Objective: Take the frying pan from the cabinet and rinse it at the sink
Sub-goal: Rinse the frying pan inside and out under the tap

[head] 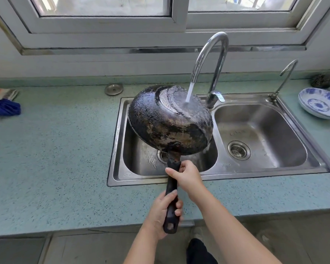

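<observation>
A blackened frying pan (168,122) is held upside down and tilted over the left basin of the steel double sink (255,176). Water runs from the tall curved faucet (211,60) onto the pan's scorched underside. My left hand (160,212) grips the black handle near its end with the hanging hole. My right hand (187,176) grips the same handle higher up, close to the pan body. The inside of the pan faces away and is hidden.
A small second tap (286,77) stands at the sink's back right. Blue-and-white plates (320,103) sit on the counter at right, with a scrubber (321,80) behind them. Cloths (2,105) lie at far left. A round metal cap (114,88) sits behind the sink. The green speckled counter (51,149) surrounds it.
</observation>
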`<state>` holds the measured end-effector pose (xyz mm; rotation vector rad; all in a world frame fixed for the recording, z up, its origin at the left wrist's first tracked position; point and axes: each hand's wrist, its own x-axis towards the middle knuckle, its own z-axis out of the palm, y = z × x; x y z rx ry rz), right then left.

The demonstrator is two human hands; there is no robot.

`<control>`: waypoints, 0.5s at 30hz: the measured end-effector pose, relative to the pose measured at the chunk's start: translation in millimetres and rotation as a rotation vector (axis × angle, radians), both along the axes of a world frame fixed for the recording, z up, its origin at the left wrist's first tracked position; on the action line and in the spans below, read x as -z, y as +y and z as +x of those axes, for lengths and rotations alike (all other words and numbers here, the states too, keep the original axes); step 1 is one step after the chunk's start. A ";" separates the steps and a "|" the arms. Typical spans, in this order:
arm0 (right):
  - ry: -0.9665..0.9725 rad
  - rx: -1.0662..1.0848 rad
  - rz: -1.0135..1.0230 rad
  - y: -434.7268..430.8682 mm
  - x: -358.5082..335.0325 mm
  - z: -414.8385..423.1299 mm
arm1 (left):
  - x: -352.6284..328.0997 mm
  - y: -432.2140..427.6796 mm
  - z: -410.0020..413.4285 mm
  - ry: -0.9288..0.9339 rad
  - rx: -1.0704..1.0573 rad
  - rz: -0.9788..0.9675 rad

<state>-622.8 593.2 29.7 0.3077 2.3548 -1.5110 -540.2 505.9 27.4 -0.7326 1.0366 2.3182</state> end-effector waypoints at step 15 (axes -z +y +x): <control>-0.039 -0.050 0.166 1.0 -6.5 -8.9 | 3.1 19.3 -12.4 0.040 0.072 -0.632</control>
